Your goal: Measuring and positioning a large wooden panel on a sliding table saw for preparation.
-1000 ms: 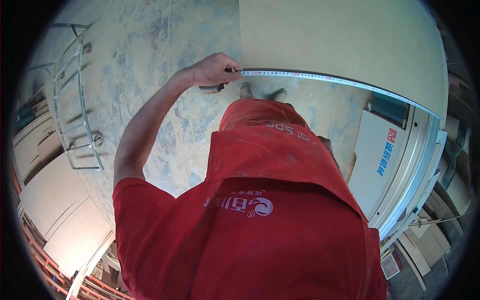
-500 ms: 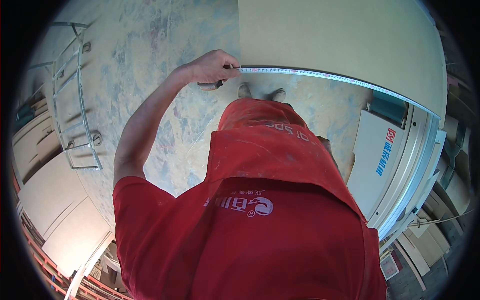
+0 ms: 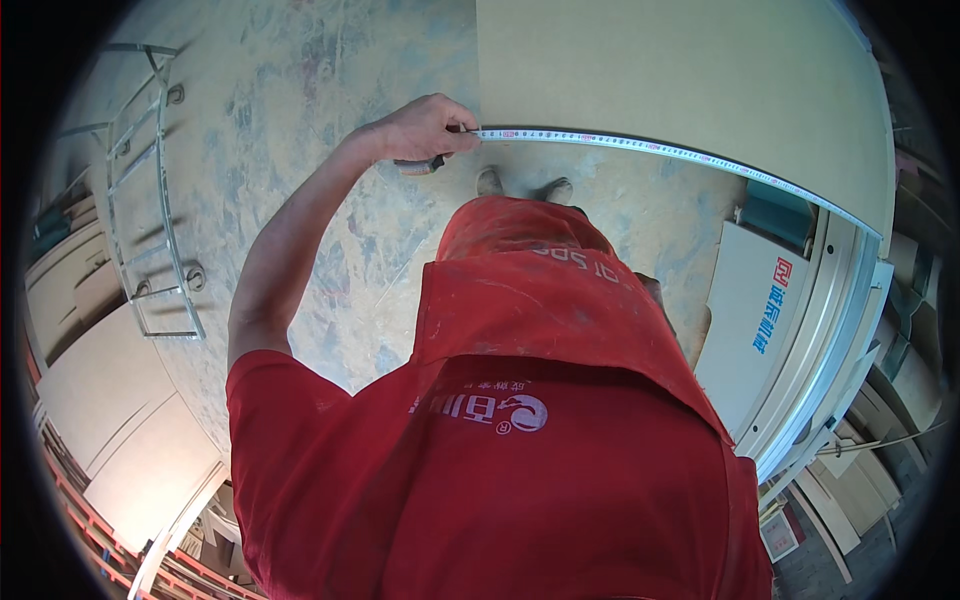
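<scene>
"What's left of the grip?"
"I see a wheeled frame [image 3: 163, 190] of shiny metal tubing, well apart, partly lost in the dark rim."
"And the grip?"
"On my feed the left hand [image 3: 425, 128] is clamped on a tape measure [image 3: 418, 167]; it hides most of the case."
"Right of it?"
"A thin white blade [image 3: 600, 141], bowed along the near edge of a smooth, flat tan board [image 3: 690, 70]. I can't make out its far tip. The right hand is hidden; I can't tell its grip."
</scene>
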Demonstrator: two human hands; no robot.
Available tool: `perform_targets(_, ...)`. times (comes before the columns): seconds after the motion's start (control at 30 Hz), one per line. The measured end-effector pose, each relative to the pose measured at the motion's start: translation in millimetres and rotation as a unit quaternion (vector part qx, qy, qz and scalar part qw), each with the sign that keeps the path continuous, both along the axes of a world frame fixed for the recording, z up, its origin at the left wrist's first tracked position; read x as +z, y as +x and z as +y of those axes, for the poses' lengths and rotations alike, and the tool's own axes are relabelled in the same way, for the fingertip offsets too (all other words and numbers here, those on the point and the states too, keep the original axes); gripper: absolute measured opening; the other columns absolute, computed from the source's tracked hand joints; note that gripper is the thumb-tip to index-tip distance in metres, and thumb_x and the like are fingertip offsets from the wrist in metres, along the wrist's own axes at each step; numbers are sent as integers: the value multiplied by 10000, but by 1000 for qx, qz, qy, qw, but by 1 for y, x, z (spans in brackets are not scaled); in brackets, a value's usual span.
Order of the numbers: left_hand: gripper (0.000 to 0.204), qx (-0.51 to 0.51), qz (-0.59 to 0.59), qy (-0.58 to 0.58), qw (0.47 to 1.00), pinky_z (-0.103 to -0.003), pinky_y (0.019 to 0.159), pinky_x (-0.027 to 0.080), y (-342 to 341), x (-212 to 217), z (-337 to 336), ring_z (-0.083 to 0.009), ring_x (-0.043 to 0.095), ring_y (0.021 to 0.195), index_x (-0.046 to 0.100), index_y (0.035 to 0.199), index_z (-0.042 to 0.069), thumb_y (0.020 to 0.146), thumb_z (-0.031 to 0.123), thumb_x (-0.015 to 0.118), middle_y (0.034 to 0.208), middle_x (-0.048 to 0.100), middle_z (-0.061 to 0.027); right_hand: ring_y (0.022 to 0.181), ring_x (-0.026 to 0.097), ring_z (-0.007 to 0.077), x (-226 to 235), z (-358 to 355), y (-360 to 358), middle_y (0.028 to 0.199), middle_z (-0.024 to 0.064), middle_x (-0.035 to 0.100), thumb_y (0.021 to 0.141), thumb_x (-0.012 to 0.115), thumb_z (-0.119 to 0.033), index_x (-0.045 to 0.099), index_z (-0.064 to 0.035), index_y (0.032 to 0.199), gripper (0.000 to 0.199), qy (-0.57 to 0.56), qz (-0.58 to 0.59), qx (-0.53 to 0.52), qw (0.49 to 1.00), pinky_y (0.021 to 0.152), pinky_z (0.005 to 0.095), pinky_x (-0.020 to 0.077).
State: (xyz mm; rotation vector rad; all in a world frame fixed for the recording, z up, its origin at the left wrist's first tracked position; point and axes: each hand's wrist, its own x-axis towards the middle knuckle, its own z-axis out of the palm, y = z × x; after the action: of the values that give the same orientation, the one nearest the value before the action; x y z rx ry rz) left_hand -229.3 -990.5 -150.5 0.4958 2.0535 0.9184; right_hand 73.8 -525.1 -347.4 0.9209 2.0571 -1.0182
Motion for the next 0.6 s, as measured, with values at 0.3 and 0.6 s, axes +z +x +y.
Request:
perform_targets(0.3,253,-10,-5,2,1000,-310,645,482,-2,-5,-2,-148,581,653,689,958,6,895,249,652,734,655,-73,873,682,158,9,-7,-9,937,125,737,884,614,-263,734,-61,1035,279,23,8,44,999,792,320,534)
perform_targets(0.6,246,-11,-7,-6,1000,-311,637,480,-2,1,1,-149,574,639,689,951,10,896,247,656,724,653,-72,910,688,168,-3,0,-2,952,128,736,889,617,-281,729,-56,1035,291,11,43,57,997,803,321,533)
